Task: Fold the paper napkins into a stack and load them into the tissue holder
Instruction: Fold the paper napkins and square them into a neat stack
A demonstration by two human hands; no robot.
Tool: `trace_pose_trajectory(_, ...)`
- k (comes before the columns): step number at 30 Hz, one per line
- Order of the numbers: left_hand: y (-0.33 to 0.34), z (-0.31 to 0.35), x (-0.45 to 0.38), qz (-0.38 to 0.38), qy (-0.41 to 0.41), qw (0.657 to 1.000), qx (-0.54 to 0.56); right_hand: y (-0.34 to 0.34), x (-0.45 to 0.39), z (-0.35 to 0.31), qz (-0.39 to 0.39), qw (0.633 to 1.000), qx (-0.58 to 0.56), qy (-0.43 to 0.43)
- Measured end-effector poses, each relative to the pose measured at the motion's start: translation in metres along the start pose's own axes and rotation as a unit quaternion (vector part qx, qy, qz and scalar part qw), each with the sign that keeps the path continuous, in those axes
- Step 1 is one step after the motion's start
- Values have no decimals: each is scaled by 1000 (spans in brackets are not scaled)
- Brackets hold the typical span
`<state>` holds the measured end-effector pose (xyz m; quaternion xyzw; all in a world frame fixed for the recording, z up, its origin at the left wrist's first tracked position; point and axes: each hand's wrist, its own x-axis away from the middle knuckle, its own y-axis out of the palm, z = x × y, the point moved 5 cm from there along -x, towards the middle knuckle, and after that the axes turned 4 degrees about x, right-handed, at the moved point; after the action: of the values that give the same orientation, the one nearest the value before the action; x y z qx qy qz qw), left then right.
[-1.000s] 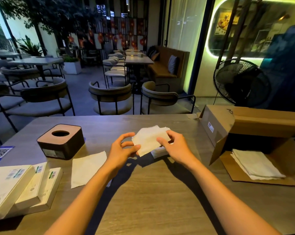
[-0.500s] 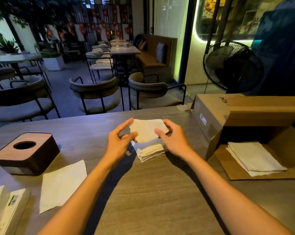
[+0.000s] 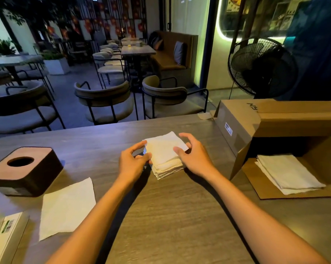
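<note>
Napkin point(image 3: 163, 147), folded, lying atop stack point(image 3: 167, 167) on table point(image 3: 179, 216), between both hands. Left hand point(image 3: 133, 165): thumb and fingers pinching the napkin's left edge. Right hand point(image 3: 196, 155): fingers loosely spread and curved, thumb touching the napkin's right edge, nothing gripped. Holder point(image 3: 21, 170): dark, round hole on top, well left of left hand. Loose sheet point(image 3: 65, 206): flat, left of left forearm, just beside the holder. Carton point(image 3: 275, 128): open, right of right hand; unfolded napkins point(image 3: 286, 173) on its flap. Packs point(image 3: 6, 235): far left, near edge.
</note>
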<state>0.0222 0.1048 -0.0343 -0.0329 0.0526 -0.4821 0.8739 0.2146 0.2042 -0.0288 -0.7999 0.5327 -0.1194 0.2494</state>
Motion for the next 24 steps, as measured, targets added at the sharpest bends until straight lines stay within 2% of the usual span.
trace_pose_trajectory(10, 2, 4, 8, 15, -9, 1000, 10, -2, 5, 5, 31, 995, 94, -16)
trace_pose_trajectory(16, -8, 2, 18, 15, 5, 999, -45, -2, 17, -10, 42, 985, 159, -46)
trace_pose_trajectory(20, -33, 4, 36, 39, 42, 992, -115, 4, 36, -25, 55, 980, 176, -77)
trace_pose_trajectory(24, -75, 8, 58, 94, 82, 960, -252, 22, 52, -45, 73, 974, 188, -104)
